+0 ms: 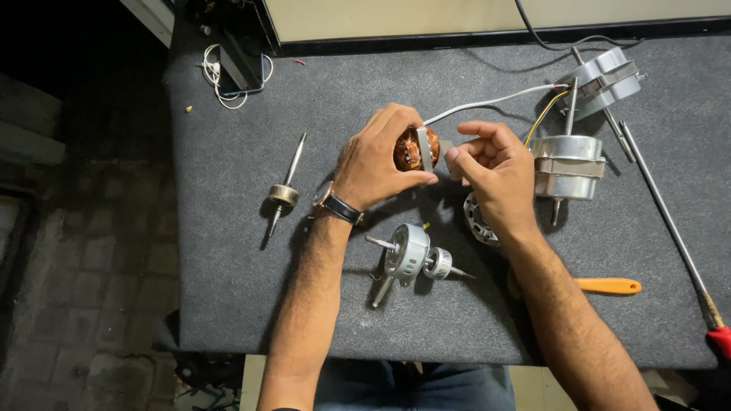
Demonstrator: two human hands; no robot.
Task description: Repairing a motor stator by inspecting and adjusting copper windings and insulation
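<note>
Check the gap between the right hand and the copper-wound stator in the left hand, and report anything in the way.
Nothing visible stands between them. The left hand grips the stator; the right hand is just beside it, fingertips nearly at its metal edge.

My left hand [373, 160] curls, fingers and thumb closed in a grip, watch on its wrist. My right hand [495, 171] faces it, fingers bent, fingertips pinching.

Copper-brown stator [411, 148], grey mat [228, 289], orange handle [609, 286], red handle [720, 341], black watch strap [343, 208].
</note>
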